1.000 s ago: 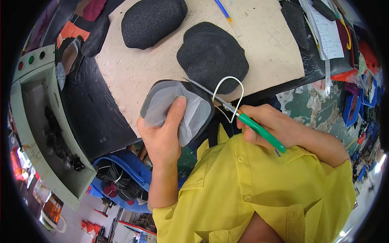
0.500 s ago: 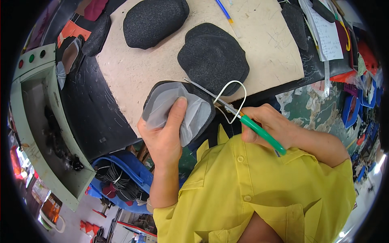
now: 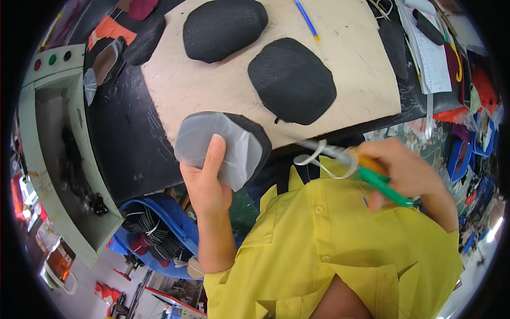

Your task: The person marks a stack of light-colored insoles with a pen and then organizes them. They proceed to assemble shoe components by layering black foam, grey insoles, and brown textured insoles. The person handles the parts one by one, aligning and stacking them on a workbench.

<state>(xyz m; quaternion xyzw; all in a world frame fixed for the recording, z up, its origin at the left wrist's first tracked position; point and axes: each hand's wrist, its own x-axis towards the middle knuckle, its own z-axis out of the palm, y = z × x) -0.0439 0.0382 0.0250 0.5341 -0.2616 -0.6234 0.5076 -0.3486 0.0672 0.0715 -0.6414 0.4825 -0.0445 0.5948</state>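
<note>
My left hand (image 3: 206,181) grips a rounded black fabric piece (image 3: 258,135), thumb on top and fingers hidden underneath. A translucent whitish sheet (image 3: 199,135) covers most of its upper face, creased beside the thumb. Over my shirt front, my right hand (image 3: 406,165) is closed around scissors (image 3: 387,187) with green and orange handles. Motion smears their blades, which point left and stand apart from the fabric. A white cord loop (image 3: 319,150) hangs about the blades. Two more black fabric pieces, one farther left (image 3: 226,29) and one nearer (image 3: 292,80), lie on the beige board.
The beige board (image 3: 350,85) rests on a black table (image 3: 125,133). A blue pen (image 3: 306,18) lies at its far side, papers (image 3: 433,58) at the right. A grey metal box (image 3: 48,159) stands left; a blue basket (image 3: 178,226) of dark bundles sits below the table edge.
The scissors have drawn away right and toward me in my right hand. My left hand has shifted slightly left with the fabric, whose sheet lies flatter. The nearer black piece looks flatter and uncovered.
</note>
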